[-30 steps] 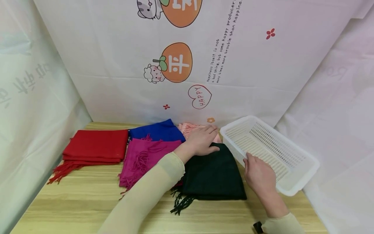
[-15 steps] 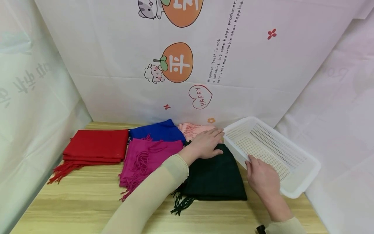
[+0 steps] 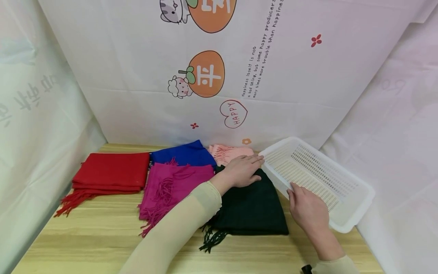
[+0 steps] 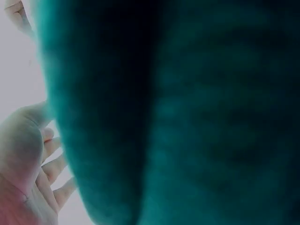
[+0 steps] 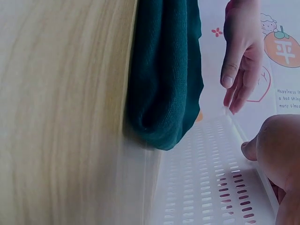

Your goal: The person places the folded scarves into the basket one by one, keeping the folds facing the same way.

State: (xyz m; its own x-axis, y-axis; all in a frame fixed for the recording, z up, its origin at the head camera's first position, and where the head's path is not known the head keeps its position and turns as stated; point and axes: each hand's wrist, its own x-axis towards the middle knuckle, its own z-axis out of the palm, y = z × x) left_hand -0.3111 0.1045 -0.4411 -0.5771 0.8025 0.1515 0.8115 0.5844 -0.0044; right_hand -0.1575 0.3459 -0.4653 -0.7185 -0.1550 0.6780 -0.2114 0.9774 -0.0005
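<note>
In the head view my left hand (image 3: 241,171) reaches over the dark green fringed scarf (image 3: 251,209), its fingers extended to the near-left corner of a white perforated plastic basket (image 3: 345,182). The right wrist view has those fingertips right at the basket's rim. My right hand (image 3: 309,209) grips the basket's long near rim, thumb (image 5: 250,149) on the outer side and fingers over the edge, partly hidden. Folded dark green cloth (image 4: 215,117), blurred, fills most of the left wrist view beside the left hand (image 4: 28,164).
Left of the green scarf lie a magenta scarf (image 3: 181,182), a blue one (image 3: 184,154) and a red one (image 3: 111,171) with fringes. A pink scarf (image 3: 229,153) sits behind the left hand. White printed cloth (image 3: 137,76) walls the wooden table (image 3: 96,236) at back and sides.
My left hand has shifted slightly right, from over the pink and green scarves to the basket's corner. The basket and my right hand have moved a little to the right and nearer.
</note>
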